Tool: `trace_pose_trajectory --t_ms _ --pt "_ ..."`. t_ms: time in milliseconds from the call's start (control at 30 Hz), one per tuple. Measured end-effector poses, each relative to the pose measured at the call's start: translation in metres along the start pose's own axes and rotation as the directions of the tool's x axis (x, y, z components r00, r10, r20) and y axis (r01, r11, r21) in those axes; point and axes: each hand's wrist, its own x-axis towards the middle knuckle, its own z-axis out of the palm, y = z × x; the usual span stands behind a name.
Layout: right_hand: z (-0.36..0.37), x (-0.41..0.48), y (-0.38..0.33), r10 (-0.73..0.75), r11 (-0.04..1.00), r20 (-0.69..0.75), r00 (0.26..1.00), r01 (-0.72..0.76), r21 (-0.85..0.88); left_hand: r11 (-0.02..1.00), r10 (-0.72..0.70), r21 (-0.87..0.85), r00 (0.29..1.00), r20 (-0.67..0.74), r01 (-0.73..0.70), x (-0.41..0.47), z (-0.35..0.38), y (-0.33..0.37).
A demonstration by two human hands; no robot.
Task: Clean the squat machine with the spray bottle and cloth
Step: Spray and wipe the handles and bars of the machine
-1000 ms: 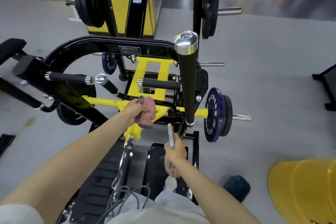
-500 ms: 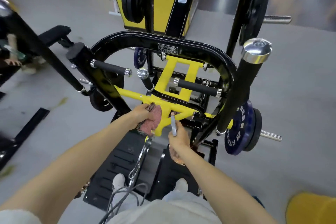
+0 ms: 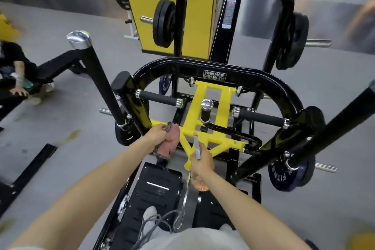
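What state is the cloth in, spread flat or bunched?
Bunched: the cloth is wadded in the left hand, at the yellow frame.

Cloth (image 3: 172,141) was pink, with black-and-white speckled trim. Frame (image 3: 219,139) was yellow; arch (image 3: 178,67) gloss black, white lettering. Bottle (image 3: 196,148) head grey. Plate (image 3: 281,176) dark blue. Floor (image 3: 60,117) grey.

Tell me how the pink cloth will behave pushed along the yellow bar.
Probably floppy: the pink cloth bunches and droops from the left hand. Likely light, held one-handed. Its fuzzy pile should drag on the yellow bar.
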Motion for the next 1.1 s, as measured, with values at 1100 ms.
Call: trace_pose_trajectory --t_ms 1100 --pt "0.021 -0.033 -0.272 -0.487 0.873 0.182 0.854 0.484 0.062 0.985 0.166 0.071 0.773 -0.612 -0.156 -0.085 -0.186 0.039"
